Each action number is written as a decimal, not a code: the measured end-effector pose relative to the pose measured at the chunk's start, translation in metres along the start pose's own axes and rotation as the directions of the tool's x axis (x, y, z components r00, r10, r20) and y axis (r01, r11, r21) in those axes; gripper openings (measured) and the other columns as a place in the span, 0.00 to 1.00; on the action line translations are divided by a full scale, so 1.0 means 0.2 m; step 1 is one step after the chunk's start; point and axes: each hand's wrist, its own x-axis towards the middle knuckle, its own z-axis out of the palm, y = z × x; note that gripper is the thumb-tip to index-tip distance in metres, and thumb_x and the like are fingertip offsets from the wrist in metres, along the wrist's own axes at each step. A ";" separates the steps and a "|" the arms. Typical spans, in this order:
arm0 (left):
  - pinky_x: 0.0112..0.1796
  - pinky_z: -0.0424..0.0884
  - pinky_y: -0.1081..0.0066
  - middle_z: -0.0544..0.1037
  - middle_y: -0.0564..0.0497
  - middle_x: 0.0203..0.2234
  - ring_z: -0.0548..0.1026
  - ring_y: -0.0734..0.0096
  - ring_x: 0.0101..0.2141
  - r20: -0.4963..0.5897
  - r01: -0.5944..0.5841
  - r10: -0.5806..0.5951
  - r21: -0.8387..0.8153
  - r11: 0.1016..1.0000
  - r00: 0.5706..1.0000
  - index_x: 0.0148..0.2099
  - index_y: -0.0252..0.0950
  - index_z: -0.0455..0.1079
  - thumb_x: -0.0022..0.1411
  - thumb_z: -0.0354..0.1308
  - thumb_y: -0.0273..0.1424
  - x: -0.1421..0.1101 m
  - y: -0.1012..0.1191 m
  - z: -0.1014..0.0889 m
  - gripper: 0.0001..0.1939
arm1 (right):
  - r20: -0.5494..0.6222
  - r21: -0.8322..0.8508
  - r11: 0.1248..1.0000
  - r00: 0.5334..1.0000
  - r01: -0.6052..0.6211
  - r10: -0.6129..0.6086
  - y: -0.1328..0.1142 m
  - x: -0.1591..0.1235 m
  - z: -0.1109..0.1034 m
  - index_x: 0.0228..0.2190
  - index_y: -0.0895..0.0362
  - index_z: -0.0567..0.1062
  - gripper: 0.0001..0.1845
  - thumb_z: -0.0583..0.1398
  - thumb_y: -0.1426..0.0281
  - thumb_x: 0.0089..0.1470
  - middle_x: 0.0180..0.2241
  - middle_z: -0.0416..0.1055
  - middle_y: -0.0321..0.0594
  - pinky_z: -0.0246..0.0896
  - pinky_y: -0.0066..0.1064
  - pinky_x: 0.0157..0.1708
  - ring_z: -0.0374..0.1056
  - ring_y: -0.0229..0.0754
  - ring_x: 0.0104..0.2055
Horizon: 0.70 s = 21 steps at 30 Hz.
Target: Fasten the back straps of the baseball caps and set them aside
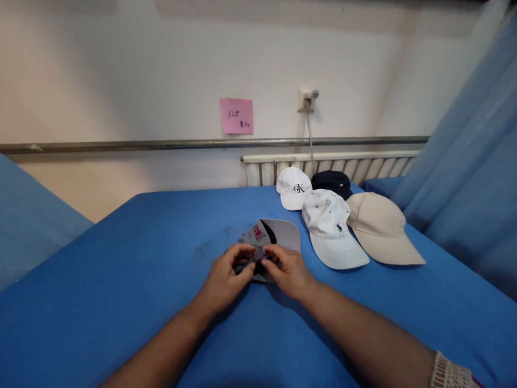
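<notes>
A grey baseball cap [287,230] with a red emblem lies on the blue-covered table [121,302], its brim pointing away to the right. My left hand [228,274] pinches the cap's back strap between thumb and fingers. Close beside it, my right hand [288,269] pinches the same strap near a small dark piece, perhaps the buckle. Both hands are closed, with their fingertips almost meeting. The fingers hide part of the strap and the cap's crown.
To the right sit a white cap [293,183] with black letters, a navy cap [333,182], a pale cap [327,215] with a small horse logo and a beige cap [375,215]. Behind are a radiator [278,161], a rail [161,145] and a wall socket [306,101]. Blue curtains [464,118] hang at the sides.
</notes>
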 end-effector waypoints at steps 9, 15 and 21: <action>0.29 0.69 0.71 0.71 0.55 0.24 0.70 0.72 0.26 0.032 0.114 -0.112 -0.083 0.990 0.993 0.32 0.36 0.66 0.52 0.62 0.34 0.03 -0.05 0.00 0.09 | -0.064 -0.011 0.997 0.995 0.077 -0.078 -0.02 -0.01 0.00 0.35 0.54 0.75 0.07 0.56 0.72 0.60 0.31 0.75 0.37 0.65 0.30 0.36 0.71 0.40 0.34; 0.34 0.67 0.68 0.73 0.52 0.27 0.72 0.66 0.30 0.095 -0.088 0.059 0.338 0.937 0.994 0.31 0.38 0.73 0.58 0.55 0.32 0.05 -0.05 -0.12 0.06 | -0.188 0.016 0.997 0.979 0.078 -0.073 -0.01 -0.01 -0.02 0.36 0.54 0.74 0.07 0.55 0.73 0.60 0.34 0.77 0.38 0.67 0.32 0.40 0.73 0.41 0.37; 0.35 0.67 0.68 0.75 0.50 0.29 0.73 0.63 0.32 0.052 -0.090 0.076 0.371 0.924 0.996 0.32 0.37 0.72 0.62 0.52 0.36 0.07 0.00 -0.19 0.12 | -0.226 0.011 0.989 0.964 0.145 -0.139 -0.02 -0.01 -0.06 0.45 0.54 0.72 0.12 0.56 0.73 0.59 0.43 0.74 0.42 0.70 0.33 0.39 0.72 0.40 0.37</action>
